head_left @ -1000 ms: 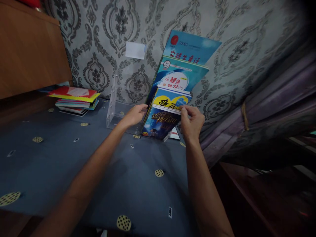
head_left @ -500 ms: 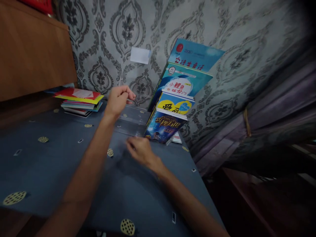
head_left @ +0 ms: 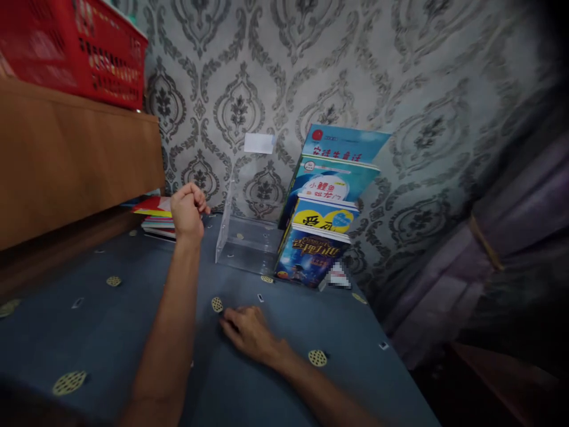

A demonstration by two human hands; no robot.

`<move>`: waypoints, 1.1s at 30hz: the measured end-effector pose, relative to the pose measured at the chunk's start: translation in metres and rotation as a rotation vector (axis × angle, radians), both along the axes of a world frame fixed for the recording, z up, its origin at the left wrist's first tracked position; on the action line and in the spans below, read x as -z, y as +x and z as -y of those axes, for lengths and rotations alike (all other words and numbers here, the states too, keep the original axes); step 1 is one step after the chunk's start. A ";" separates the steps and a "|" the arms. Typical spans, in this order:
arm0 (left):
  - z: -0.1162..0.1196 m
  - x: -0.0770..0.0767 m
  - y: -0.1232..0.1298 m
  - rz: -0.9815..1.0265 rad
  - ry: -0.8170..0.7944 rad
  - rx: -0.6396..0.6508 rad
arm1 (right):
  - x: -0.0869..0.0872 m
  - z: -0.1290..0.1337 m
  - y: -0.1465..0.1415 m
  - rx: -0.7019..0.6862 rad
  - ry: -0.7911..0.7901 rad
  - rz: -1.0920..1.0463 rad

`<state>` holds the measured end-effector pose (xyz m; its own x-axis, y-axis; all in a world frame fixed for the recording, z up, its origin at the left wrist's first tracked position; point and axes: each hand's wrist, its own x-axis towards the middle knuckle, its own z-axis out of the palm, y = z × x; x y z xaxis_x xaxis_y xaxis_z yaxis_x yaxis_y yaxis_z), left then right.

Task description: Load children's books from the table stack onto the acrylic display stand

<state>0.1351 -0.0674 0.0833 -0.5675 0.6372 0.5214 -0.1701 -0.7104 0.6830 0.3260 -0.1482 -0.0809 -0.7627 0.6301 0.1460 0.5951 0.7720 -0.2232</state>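
Observation:
My left hand (head_left: pixel 189 209) is raised in front of a stack of thin books, its fingers curled into a loose fist with nothing visible in them. Low over the dark patterned tablecloth (head_left: pixel 146 332), my right hand (head_left: pixel 249 332) has loosely bent fingers, thumb side apart, and holds nothing I can see. Between and beyond the hands stands a clear acrylic book rack (head_left: pixel 244 267) with a white label (head_left: pixel 259 143). In its right part several picture books lean in stepped rows, with a dark blue book (head_left: pixel 309 255) in front and a light blue book (head_left: pixel 347 142) at the back.
The stacked books (head_left: pixel 155 225) lie beside a wooden cabinet (head_left: pixel 80 160), partly hidden by my left hand. A red plastic basket (head_left: pixel 106 56) sits on the cabinet. Patterned wallpaper backs the table; a tied curtain (head_left: pixel 502 255) hangs right, past the table edge.
The view has tilted up, showing more of the red basket. Both hands have drawn back from the rack, the left one leftward, the right one nearer to me. The books stay in place.

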 end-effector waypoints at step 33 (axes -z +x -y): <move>-0.127 0.076 -0.149 -1.635 -1.028 -0.489 | -0.010 0.001 0.004 -0.007 -0.063 -0.017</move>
